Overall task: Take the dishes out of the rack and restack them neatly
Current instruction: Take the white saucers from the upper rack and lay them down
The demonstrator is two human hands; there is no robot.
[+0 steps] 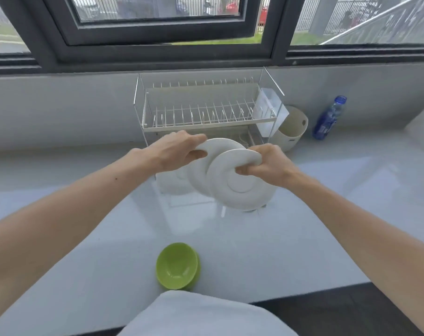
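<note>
A two-tier wire dish rack (206, 122) stands at the back of the white counter, its upper tier bare. In front of its lower tier I hold two white plates on edge, tilted toward me. My left hand (179, 151) grips the top rim of the rear white plate (201, 175). My right hand (266, 166) grips the top rim of the front white plate (242, 190), which overlaps the rear one. Two stacked green bowls (177, 265) sit on the counter near me.
A clear cutlery holder (270, 107) hangs on the rack's right end. Beside it lies a tipped beige container (293, 127), then a blue bottle (328, 117). A folded white towel (201, 314) lies at the counter's near edge. A window frame runs behind the rack.
</note>
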